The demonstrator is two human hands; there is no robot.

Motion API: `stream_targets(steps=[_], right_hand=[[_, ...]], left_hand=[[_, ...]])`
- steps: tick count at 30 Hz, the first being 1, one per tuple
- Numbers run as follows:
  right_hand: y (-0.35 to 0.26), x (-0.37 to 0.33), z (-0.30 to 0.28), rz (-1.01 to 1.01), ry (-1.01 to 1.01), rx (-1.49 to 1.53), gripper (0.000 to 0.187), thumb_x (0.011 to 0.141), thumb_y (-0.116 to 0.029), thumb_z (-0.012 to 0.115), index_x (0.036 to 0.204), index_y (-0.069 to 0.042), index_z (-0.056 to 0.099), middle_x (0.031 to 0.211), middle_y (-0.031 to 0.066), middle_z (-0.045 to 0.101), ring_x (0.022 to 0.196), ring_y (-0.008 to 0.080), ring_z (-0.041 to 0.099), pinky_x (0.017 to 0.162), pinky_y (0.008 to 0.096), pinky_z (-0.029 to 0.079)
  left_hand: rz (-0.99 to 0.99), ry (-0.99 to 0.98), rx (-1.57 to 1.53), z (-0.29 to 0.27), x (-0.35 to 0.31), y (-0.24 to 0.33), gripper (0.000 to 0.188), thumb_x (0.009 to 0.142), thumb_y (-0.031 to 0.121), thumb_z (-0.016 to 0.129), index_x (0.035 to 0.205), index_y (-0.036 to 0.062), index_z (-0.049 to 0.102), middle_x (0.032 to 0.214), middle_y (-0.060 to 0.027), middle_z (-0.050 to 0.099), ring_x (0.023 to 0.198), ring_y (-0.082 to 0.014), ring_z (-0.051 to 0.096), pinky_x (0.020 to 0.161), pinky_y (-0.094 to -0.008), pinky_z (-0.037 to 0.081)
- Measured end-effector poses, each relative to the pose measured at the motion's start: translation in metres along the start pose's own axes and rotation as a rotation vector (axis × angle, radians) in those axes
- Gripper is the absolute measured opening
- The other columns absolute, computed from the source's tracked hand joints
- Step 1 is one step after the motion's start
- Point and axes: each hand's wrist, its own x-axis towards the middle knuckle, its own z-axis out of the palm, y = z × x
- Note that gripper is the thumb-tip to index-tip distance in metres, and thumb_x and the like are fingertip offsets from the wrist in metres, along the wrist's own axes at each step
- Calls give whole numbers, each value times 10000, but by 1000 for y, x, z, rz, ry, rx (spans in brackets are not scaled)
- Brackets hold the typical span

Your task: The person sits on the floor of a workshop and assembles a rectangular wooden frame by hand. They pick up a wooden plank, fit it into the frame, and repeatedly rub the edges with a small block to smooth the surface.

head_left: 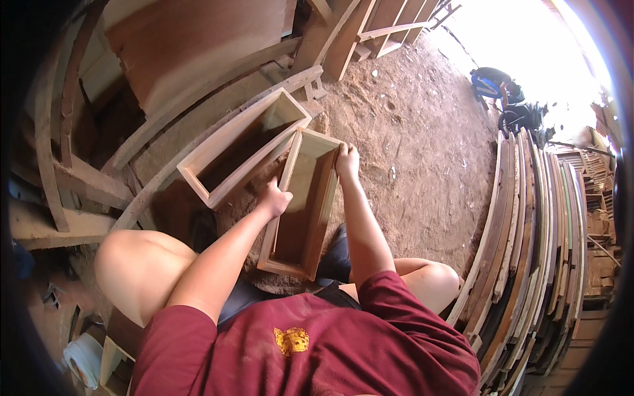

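Note:
Between my knees a long, narrow wooden drawer box (318, 237) is tilted, its open side facing up toward me. My right hand (347, 163) grips its far right corner, fingers closed over the rim. On the opposite long side, my left hand (274, 199) is closed against the wall, with part of the fingers hidden. A second wooden drawer box (246, 173) of like shape lies to the left, slanting away from me, and its far end comes close to or touches the first one. Neither hand is on this second box.
Stacked long boards (528, 251) curve along the right. A wooden frame rail (218, 125) and a large brown panel (198, 53) stand at the left. Wooden frames (386, 30) lean at the back. A motorbike (508, 99) is at the far right of the dirt floor (422, 165).

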Motion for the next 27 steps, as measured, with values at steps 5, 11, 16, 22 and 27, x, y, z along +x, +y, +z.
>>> stream_targets(steps=[5,11,16,22,27], right_hand=[[47,7,-4,-29,128,23,455,989,-298,500,1307,27,516,1155,231,645,1105,311,620,938,383,464],[29,41,-16,37,53,-28,502,986,-338,489,1307,48,511,1230,267,603,1196,348,565,1010,406,420],[59,-3,10,-128,221,41,419,988,-314,514,1184,51,576,1055,227,669,1018,337,635,891,407,473],[59,47,-9,0,195,72,380,991,-299,514,1121,47,601,1027,207,674,951,288,640,867,389,472],[47,17,8,-76,175,-9,377,993,-300,504,1147,32,598,1053,199,674,982,294,641,879,392,474]], left_hand=[[5,-61,-18,5,-8,26,817,705,239,592,1405,-114,364,1348,-313,505,1280,-386,491,1085,-383,390],[19,-16,8,12,-4,20,822,698,249,594,1397,-120,371,1333,-326,509,1264,-392,505,1074,-386,403],[38,-11,29,4,-2,11,819,689,251,595,1370,-150,384,1301,-352,519,1253,-398,513,1067,-388,408],[87,-67,-17,10,-7,31,775,684,242,595,1326,-159,429,1231,-358,563,1209,-415,542,1037,-396,433],[51,32,-24,7,-3,11,778,691,246,599,1333,-158,424,1244,-357,556,1215,-410,539,1042,-389,429]])
